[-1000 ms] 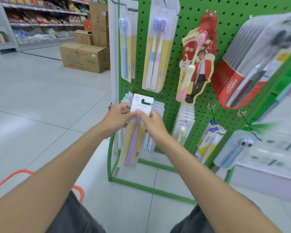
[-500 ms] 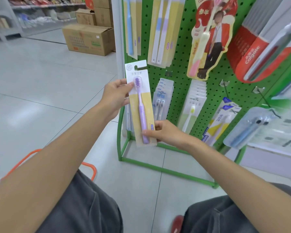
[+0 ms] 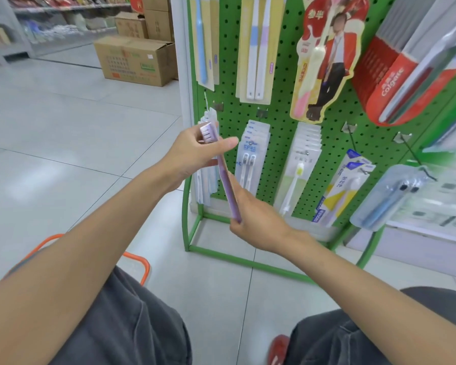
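The slim carded blister pack with a purple plastic toothbrush (image 3: 228, 185) is held in mid-air in front of the green perforated metal display rack (image 3: 282, 106), close to its lower-left hooks. The pack's bristle end points to 11 o'clock and its handle end to 5 o'clock.

The left hand (image 3: 192, 154) pinches the bristle end between thumb and fingers. The right hand (image 3: 258, 219) curls round the bottom end.

The pack looks very light and thin. Its card would likely bend if squeezed mid-length and its clear plastic front is probably smooth, so a hold at both ends or along the edges suits it best.

Half a second ago the pack faced the camera flat, with the toothbrush plainly shown. Now it is turned nearly edge-on, while both hands keep their ends.
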Motion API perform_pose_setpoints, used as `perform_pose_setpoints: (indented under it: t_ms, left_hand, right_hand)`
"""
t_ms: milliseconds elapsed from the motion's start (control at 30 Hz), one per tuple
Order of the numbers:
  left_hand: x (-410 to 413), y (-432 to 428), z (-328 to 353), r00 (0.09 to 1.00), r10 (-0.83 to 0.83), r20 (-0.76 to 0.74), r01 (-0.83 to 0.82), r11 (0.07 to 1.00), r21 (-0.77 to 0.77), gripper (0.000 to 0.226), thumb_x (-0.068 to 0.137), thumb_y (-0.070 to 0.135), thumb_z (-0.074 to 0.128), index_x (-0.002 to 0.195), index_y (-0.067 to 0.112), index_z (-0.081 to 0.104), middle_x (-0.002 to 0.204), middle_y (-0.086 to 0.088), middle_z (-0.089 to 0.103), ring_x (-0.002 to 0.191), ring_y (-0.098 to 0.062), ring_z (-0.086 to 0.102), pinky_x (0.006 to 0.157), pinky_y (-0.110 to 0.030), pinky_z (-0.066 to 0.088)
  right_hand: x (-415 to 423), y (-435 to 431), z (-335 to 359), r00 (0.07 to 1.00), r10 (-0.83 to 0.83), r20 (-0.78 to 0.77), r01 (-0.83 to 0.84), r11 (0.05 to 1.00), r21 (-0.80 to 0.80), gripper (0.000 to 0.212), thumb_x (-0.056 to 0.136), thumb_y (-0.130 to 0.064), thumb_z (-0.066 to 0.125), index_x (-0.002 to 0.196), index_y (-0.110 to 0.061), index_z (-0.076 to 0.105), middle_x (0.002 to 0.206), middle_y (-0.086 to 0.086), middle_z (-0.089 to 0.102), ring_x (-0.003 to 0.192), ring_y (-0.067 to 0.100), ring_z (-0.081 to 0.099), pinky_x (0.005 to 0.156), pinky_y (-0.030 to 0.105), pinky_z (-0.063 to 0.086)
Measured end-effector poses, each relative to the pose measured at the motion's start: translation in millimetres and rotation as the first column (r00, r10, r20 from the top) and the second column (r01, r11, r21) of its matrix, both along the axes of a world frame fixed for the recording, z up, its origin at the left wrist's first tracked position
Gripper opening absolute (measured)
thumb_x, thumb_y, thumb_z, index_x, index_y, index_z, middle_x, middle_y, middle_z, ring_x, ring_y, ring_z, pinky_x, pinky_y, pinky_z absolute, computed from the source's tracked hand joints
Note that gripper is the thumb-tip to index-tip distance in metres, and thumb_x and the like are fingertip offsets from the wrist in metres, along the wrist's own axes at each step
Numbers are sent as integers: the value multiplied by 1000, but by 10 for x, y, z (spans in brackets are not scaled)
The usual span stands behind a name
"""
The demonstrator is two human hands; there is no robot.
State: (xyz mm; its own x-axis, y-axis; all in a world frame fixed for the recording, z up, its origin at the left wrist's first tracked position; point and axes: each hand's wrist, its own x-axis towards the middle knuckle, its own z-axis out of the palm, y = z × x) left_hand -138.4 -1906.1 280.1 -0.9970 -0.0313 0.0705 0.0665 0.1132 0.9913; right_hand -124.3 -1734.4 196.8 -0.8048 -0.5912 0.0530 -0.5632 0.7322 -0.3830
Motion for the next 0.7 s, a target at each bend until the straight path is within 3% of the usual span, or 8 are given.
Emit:
perform_pose_setpoints:
  t_ms: [67,133,233,333,400,533,700]
  left_hand:
    - [2,-16,-3,1000,-1,8,1,1000,12,38,88,15,72,122,21,57,105,-4,65,95,-12,65,76,-26,58]
    - [6,-30,-6,1000,-5,5,5,1000,15,49,91,1,63,135,18,48,109,-3,69,95,-15,68,72,-28,59]
    - [22,-13,-2,1000,-6,-5,6,1000,25,39,95,-5,53,125,19,51,109,-2,69,91,-18,71,70,-31,60]
    - [34,24,10,998,-61,26,59,994,90,34,94,-6,53,116,19,58,111,-3,71,95,-21,72,74,-36,60]
    - [67,65,26,992,-119,44,112,985,131,34,93,-8,53,113,19,60,107,-2,73,93,-21,72,73,-35,61]
    - [158,158,45,978,-205,41,201,975,98,36,92,-7,55,115,20,61,106,1,74,96,-21,72,76,-37,60]
    - [264,201,142,976,-213,-37,214,977,21,28,91,-4,58,107,18,65,99,6,76,89,-18,73,70,-30,60]
  right_hand:
    - [5,8,15,1000,3,25,-3,1000,1,93,92,-30,56,153,-34,-14,136,2,46,81,22,59,69,40,51]
    - [31,24,103,981,4,196,24,990,-140,87,93,-50,55,154,-34,-5,129,-12,47,84,12,58,77,34,49]
    - [-43,59,280,931,-25,364,180,900,-398,65,95,-59,45,151,-33,23,113,-20,56,95,4,58,84,32,47]
    - [-186,78,440,895,-85,437,356,726,-589,42,99,-48,45,129,-21,55,103,-10,66,82,6,61,80,31,47]
    - [-241,86,545,888,-76,453,396,628,-670,24,99,-34,52,110,-17,65,94,-6,69,77,9,60,75,30,47]
    - [-248,153,670,899,-2,438,367,550,-750,19,97,-23,58,85,-13,68,83,5,70,74,17,59,67,28,47]
    - [-171,295,752,885,160,437,306,506,-806,23,90,-16,66,68,-14,67,65,2,63,59,12,53,62,24,42]
